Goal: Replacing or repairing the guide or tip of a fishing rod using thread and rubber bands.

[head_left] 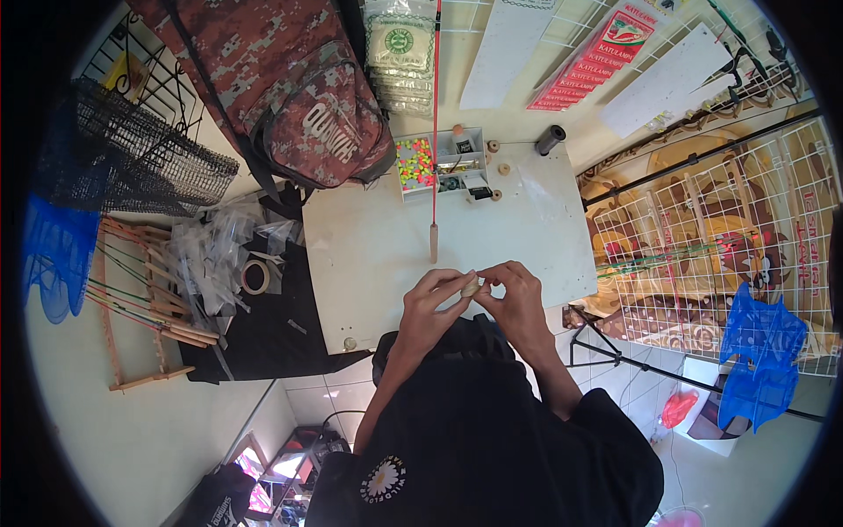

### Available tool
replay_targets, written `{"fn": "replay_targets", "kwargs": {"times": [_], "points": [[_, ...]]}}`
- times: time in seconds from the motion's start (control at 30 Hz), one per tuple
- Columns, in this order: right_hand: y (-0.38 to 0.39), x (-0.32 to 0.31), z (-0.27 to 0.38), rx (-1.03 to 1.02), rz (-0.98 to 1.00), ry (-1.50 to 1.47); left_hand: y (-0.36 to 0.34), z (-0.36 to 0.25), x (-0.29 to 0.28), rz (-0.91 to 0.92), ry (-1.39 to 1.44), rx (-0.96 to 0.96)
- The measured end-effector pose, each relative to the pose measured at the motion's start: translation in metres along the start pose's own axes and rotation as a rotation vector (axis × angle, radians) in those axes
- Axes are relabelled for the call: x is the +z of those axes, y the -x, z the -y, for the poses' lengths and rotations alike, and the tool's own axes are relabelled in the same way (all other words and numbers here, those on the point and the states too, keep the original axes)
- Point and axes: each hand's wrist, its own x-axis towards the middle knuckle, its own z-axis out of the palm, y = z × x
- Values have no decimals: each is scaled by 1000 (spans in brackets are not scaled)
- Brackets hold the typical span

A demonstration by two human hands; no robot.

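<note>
White letters stand on the camouflage backpack, upper left of the frame. At top centre, clear packets carry a round green emblem. Pale lettering marks the red packets, upper right. The black shirt, bottom centre, has white letters around a daisy.

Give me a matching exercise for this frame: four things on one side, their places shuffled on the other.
Things
1. small pale item
2. compartment box
3. tape roll
4. camouflage backpack

Places
A. on black material, left of the table
B. at the fingertips of left hand and right hand
C. upper left, above the table's far left corner
D. on the table, near its far edge

Pairs: 1-B, 2-D, 3-A, 4-C
</note>
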Motion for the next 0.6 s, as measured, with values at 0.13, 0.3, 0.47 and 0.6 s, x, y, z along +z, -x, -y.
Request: {"fn": "replay_targets", "kwargs": {"times": [0.13,0.3,0.47,0.6], "points": [[1,3,-4,-18,-45,21,1,0,3,-36,-10,5],[-3,-3,-5,-79,39,49,0,3,4,-32,-14,16],[-20,-10,-15,-144,239,-11,1,13,-1,59,89,2],[-27,-5,-41,-56,430,-271,4,31,-5,105,219,-70]]}}
